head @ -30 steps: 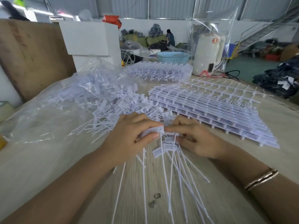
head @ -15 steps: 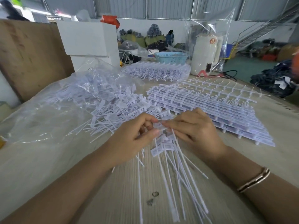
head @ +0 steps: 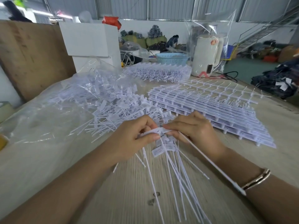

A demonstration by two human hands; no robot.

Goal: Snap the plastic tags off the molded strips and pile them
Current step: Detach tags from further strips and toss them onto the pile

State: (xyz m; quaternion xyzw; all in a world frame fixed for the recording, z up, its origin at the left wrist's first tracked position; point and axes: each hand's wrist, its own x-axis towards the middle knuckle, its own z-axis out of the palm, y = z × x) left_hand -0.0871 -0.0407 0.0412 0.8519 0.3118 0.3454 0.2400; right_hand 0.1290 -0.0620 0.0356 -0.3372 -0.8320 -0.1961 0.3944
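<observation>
I can't read any text here. The white appliance [head: 205,57] far beyond my right hand [head: 192,128] carries a round orange sticker [head: 213,42], but its mark is too blurred to make out.

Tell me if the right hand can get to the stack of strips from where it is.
Probably yes: the stack lies just beyond the right hand with nothing between, but that hand pinches a tag with the left hand.

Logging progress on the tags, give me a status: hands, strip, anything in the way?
Left hand and right hand both pinch one tag strip. Loose tags piled behind. Nothing in the way.
</observation>
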